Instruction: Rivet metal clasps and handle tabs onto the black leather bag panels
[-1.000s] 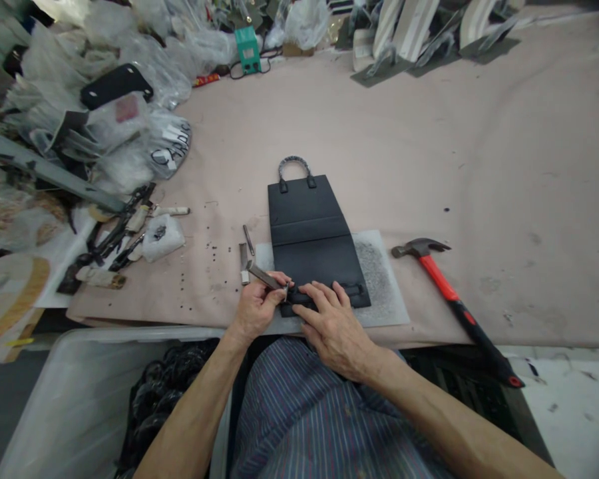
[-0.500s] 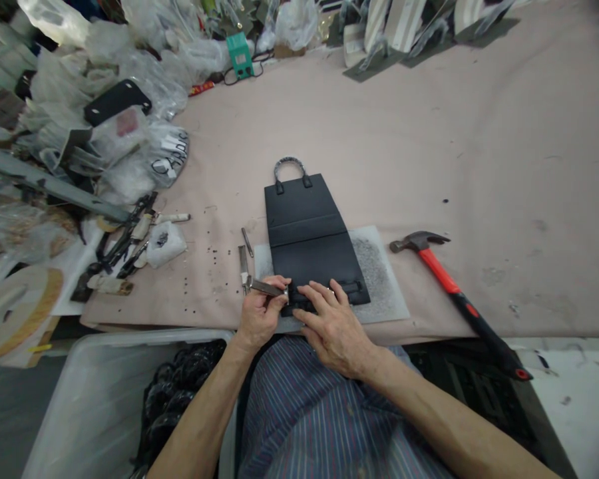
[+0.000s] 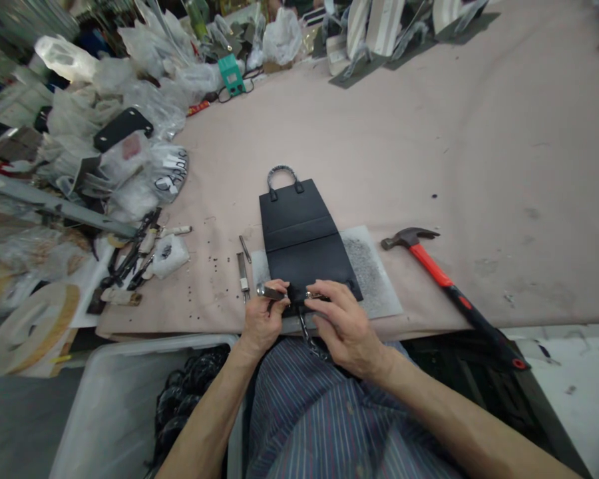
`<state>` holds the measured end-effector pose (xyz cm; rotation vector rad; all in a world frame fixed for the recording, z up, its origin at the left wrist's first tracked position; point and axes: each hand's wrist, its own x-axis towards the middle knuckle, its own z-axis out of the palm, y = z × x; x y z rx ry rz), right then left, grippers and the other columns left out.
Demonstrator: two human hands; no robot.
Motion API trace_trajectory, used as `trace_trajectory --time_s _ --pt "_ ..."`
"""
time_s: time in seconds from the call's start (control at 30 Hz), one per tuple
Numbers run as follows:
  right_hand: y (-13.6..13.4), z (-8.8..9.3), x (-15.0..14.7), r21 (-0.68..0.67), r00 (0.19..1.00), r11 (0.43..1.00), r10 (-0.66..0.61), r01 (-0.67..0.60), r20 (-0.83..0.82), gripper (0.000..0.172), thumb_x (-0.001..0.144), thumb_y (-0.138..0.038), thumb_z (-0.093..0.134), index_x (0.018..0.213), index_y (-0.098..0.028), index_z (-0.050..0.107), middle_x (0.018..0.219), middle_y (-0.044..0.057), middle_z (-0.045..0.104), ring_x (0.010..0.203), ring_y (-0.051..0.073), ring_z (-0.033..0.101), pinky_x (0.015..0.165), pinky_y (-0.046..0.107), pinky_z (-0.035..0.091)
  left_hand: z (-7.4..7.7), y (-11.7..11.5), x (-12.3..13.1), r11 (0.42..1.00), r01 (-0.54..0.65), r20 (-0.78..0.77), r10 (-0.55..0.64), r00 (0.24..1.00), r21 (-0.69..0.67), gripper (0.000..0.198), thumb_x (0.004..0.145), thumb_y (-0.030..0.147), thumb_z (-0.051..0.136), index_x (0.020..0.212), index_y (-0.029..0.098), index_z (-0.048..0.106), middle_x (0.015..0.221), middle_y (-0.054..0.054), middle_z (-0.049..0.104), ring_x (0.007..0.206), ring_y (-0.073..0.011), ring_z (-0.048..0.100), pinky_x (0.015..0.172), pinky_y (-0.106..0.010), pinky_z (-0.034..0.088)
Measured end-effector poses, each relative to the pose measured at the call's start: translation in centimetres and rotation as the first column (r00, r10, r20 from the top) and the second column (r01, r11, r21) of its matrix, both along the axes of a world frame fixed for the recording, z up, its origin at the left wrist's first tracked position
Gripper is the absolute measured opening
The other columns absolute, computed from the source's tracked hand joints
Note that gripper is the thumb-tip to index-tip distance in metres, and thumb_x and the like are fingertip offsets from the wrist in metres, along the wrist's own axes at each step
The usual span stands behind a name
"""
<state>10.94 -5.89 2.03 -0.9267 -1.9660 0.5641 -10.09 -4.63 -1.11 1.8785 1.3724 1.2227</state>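
Observation:
A black bag panel lies on the table with a wrapped handle at its far end. At its near edge, my left hand is closed around a metal punch-like tool, its tip by the panel. My right hand is beside it with fingers bent together over the near edge. Something dark and shiny shows at those fingertips, too small to make out. A second plastic-wrapped handle hangs toward my lap, partly hidden by my right hand.
A speckled white slab lies under the panel. To the right rests a claw hammer with a red and black grip. Left are two slim metal tools, plastic bags and a tape roll. Below stands a white bin.
My right hand has gone from lying flatter on the panel to bent fingers at its near edge. The second handle now hangs down in view. The camera view has shifted slightly.

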Motion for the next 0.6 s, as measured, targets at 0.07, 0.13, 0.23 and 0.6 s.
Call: trace_trajectory --time_s 0.07,0.13,0.23,0.6 --pt "0.7 1.1 2.0 0.034 0.991 0.992 -0.123 0.125 -0.048 0.035 0.091 -0.008 0.053 0.122 -0.022 0.062 0.127 0.012 0.063 0.123 0.026 0.057 0.105 0.052 0.049 0.1 0.0 0.0 1.0 0.007 0.012 -0.007 1.0 -0.016 0.009 0.092 0.016 0.06 0.098 0.02 0.064 0.107 -0.007 0.073 0.104 -0.0196 0.07 0.096 -0.037 0.056" --pt "1.6 1.7 4.8 0.085 0.957 0.953 -0.291 0.289 0.003 0.032 0.091 -0.011 0.057 0.12 -0.021 0.063 0.125 0.013 0.064 0.12 0.028 0.059 0.104 0.053 0.048 0.1 0.0 0.1 1.0 -0.004 0.028 0.004 1.0 -0.024 0.008 0.091 0.016 0.06 0.098 0.02 0.064 0.108 -0.008 0.073 0.105 -0.0199 0.07 0.097 -0.037 0.056" --pt "3.0 0.8 10.4 0.197 0.825 0.836 -0.542 0.511 0.16 0.031 0.089 -0.021 0.062 0.12 -0.017 0.064 0.122 0.017 0.065 0.118 0.033 0.059 0.103 0.054 0.047 -0.1 -0.2 0.1 0.999 -0.019 0.044 0.02 0.999 -0.028 0.007 0.091 0.016 0.06 0.096 0.02 0.064 0.108 -0.008 0.073 0.106 -0.0201 0.069 0.098 -0.038 0.055" --pt "2.9 -2.0 17.9 -0.646 0.774 0.43 -0.403 0.631 0.488 0.017 0.077 -0.036 0.067 0.08 -0.022 0.057 0.068 0.003 0.051 0.06 0.018 0.046 0.053 0.032 0.036 0.1 -0.2 0.3 0.998 -0.015 0.06 0.018 0.998 -0.057 0.011 0.088 0.015 0.059 0.096 0.02 0.065 0.106 -0.008 0.075 0.104 -0.0207 0.072 0.095 -0.036 0.058"
